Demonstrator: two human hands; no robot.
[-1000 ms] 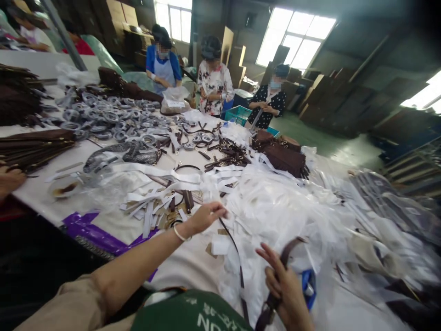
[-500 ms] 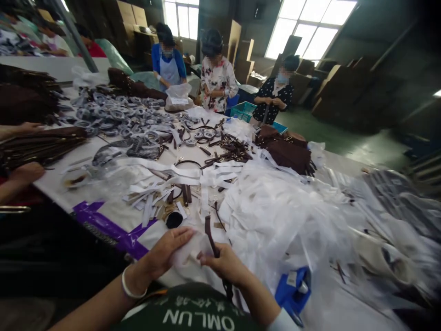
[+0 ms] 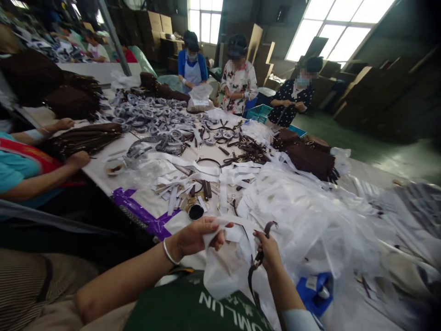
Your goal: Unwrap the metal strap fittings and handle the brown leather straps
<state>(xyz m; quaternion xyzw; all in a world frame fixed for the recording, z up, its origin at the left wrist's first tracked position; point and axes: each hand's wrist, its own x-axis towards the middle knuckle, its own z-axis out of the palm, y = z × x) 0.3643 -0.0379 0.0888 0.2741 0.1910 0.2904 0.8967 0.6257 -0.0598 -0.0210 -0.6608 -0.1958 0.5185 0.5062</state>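
My left hand (image 3: 196, 236) is closed on a strip of white wrapping (image 3: 229, 232) and holds it up near the table's front edge. Close beside it, my right hand (image 3: 267, 248) grips a dark brown leather strap (image 3: 257, 266), whose end curls above my fingers and whose length hangs down toward my lap. The white wrapping runs from my left hand to the strap. A bracelet sits on my left wrist.
A big heap of white plastic bags (image 3: 303, 216) covers the table to the right. White paper strips (image 3: 193, 179), brown straps (image 3: 248, 151) and wrapped coils (image 3: 148, 115) lie beyond. A co-worker's arms (image 3: 44, 179) rest at left. Three people stand at the far end. A blue item (image 3: 315, 289) lies near my right arm.
Both hands have risen a little and moved apart, the white wrapping now stretched between them. The camera has swung left, showing the co-worker at my left.
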